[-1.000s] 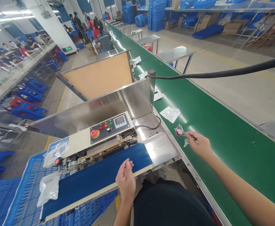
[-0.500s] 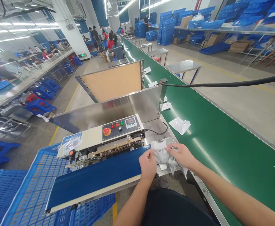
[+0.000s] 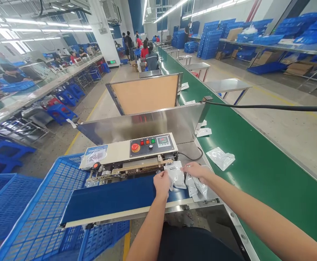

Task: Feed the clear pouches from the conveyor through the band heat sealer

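**Both hands on pouch [image 3: 176, 178] at sealer [image 3: 147, 148]**

Left hand [image 3: 161, 184] pinched the pouch at its left edge; right hand [image 3: 195, 171] had fingertips closed on its upper right corner. Pouch sat over the right end of the blue belt [image 3: 112, 199], top edge right at the sealer's intake; whether it had entered, couldn't tell. Other pouches [image 3: 192, 187] bunched under the right hand; couldn't tell if that hand gripped them too.

Edges: belt's cream front rail ran below the hands, dark clothing [image 3: 196, 244] just beyond. Metal guard [image 3: 142, 125] stood behind the sealer and bounded that side. Most room to move: leftward along the blue belt, whose far end overhung the basket [image 3: 52, 203], and rightward over the wide green belt [image 3: 267, 177]. A loose pouch [image 3: 220, 158] lay there near the metal rim. Cable [image 3: 269, 107] crossed above the green belt from the guard's corner.

Hidden: left fingertips mostly behind thumb and pouch; right palm faced down, out of sight. Pouch contents hard to make out. Panel readout too small. Forearms and basket cut off by the frame. Distant people blurred.
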Demonstrator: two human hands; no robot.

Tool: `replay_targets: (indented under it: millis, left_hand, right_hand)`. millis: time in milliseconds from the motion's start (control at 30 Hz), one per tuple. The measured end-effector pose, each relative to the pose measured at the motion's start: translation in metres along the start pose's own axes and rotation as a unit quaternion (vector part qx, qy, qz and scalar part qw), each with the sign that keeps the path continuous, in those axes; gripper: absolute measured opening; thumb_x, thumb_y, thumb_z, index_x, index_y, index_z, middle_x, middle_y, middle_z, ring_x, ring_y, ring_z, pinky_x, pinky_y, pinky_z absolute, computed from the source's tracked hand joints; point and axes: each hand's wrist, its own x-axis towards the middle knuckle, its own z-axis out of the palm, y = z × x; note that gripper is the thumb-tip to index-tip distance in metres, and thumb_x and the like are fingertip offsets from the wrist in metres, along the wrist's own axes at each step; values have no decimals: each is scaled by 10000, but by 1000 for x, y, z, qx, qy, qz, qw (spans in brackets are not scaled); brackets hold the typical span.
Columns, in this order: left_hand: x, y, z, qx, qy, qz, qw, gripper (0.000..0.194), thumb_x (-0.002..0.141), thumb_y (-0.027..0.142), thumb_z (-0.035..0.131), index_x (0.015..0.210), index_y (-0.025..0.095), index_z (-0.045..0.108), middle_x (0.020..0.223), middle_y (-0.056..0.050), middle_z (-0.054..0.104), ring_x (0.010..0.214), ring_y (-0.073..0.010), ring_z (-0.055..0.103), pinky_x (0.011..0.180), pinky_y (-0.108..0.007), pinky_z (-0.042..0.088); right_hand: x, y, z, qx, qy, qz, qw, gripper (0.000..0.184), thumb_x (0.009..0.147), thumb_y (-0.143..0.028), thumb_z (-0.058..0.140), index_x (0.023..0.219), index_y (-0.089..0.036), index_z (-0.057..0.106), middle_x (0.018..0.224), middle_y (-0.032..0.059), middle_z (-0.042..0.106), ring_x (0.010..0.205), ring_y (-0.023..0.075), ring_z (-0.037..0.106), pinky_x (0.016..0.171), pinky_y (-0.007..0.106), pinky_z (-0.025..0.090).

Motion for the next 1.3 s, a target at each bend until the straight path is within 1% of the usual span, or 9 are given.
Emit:
replay_targets:
  millis: [133,267,333,467,633,800,1067,1200,1300]
  left_hand:
    - [3,1,-42,32,27,13,999,328,826,487,740,767,166,778,774,-62,737,758,-231,666,658,-298,481]
    - [-22,-5,-75,52,116,134,983,438,890,516,723,1172,188,792,1204,-137,782,1111,-300,727,963,-384,561]
    - [-44,-8,-70,48,37,153,986,513,893,531,743,1269,182,765,1273,-173,763,1167,-322,724,1020,-429,566]
    - [-75,-3,-30,7,-257,128,958,649,861,518,812,1418,205,701,1358,-170,738,1246,-348,695,1080,-476,556]
    - [-66,17,-14,-48,-305,112,945,627,986,576,654,1471,178,658,1364,-148,742,1246,-324,686,1115,-461,519]
    - [-61,21,-12,-9,-301,98,949,591,1029,629,541,1313,161,764,1088,-113,812,963,-265,728,868,-339,568]
    - [-57,5,13,193,-151,269,931,503,1060,462,450,730,210,734,680,-49,690,657,-195,594,663,-269,404]
    - [-42,-9,19,208,-109,207,950,527,1009,473,506,551,214,544,532,-4,503,544,-157,425,577,-281,288]
    - [-34,-18,26,159,-96,140,973,564,967,531,564,509,210,489,513,16,426,546,-142,362,556,-274,259]
  right_hand:
    - [-9,0,2,11,-4,-17,1000,381,663,-502,900,777,-187,718,714,24,669,694,161,560,617,251,402]
    - [-27,12,-1,18,13,-53,998,420,744,-583,812,887,-190,767,657,13,653,596,149,526,555,253,368]
    - [-40,12,4,23,13,-75,997,439,783,-609,764,923,-193,781,572,-16,590,514,133,456,510,256,316]
    - [-61,-5,13,47,16,-120,992,511,790,-639,768,1001,-176,815,601,5,642,528,150,509,516,269,369]
    - [-63,-12,-17,36,39,-133,990,592,755,-641,834,1129,-182,845,773,67,762,714,217,671,655,303,516]
    - [-64,12,-25,61,-68,-176,980,431,828,-576,779,1037,-209,863,1023,84,818,986,270,726,874,340,571]
    - [-58,37,-15,-50,80,-201,975,458,886,-570,546,773,-191,776,639,17,659,648,202,585,629,298,438]
    - [-49,53,-25,-69,166,-140,974,439,847,-600,566,724,-214,736,539,-13,534,536,168,454,555,288,341]
    - [-37,60,-27,-25,163,-82,983,396,789,-601,624,713,-222,710,482,-47,432,488,143,365,523,271,271]
